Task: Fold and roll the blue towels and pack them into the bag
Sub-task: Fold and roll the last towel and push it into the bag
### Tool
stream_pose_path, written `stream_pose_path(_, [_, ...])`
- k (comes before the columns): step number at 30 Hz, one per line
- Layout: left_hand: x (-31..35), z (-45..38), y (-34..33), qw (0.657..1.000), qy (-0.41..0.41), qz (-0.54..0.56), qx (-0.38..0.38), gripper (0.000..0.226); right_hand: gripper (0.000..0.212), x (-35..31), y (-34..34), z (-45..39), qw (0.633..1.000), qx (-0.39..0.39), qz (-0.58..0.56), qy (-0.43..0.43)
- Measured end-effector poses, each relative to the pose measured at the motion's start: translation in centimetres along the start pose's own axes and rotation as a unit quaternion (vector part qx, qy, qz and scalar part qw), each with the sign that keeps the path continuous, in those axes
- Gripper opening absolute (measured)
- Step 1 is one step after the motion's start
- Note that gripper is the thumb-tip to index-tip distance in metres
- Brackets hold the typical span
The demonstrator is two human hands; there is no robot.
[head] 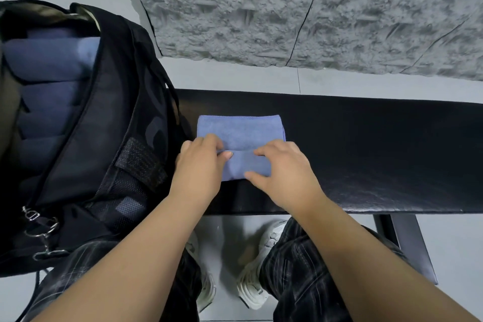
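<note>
Left of the fingers, the bag stands open, and several rolled towels are seen stacked inside: that much is judged packed. One towel is left on the counter, folded flat. Its near edge is turned over and pinched by the curled fingers of the left hand and the right hand. Rolling seems barely begun; packing remains.

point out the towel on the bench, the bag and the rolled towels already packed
blue towel (243,129): head view, flat far part not yet rolled
bag (115,102): head view, black front panel
rolled towels (49,60): head view, upper roll inside the open bag
</note>
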State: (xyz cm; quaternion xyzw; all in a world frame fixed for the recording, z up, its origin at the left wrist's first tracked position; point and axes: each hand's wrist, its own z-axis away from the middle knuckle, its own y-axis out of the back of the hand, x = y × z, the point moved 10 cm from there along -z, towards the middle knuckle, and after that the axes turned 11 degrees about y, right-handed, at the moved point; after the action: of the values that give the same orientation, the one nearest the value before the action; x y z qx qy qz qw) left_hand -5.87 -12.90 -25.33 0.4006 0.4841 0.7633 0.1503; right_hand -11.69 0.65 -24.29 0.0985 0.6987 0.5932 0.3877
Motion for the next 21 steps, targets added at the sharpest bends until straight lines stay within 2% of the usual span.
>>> stream_pose_path(2, [0.2,-0.3,0.6,0.999,0.008,0.025,0.023,0.018,0.051,0.3,-1.0,0.0,0.999,-0.052,0.010,0.003])
stream_pose_path(7, [1.4,-0.3,1.3,0.997,-0.017,-0.048,0.065,0.022,0.041,1.3,-0.8,-0.6,0.996,-0.075,-0.042,-0.037])
stream_pose_path(14, [1.3,-0.2,-0.4,0.995,-0.026,-0.037,-0.088,0.047,0.040,2.5,-1.1,-0.3,0.975,-0.149,-0.127,-0.107])
stream_pose_path(21, [1.1,0.3,-1.4,0.980,-0.054,-0.057,-0.184,0.060,0.033,2.8,-1.1,0.1,0.965,-0.171,-0.147,-0.132])
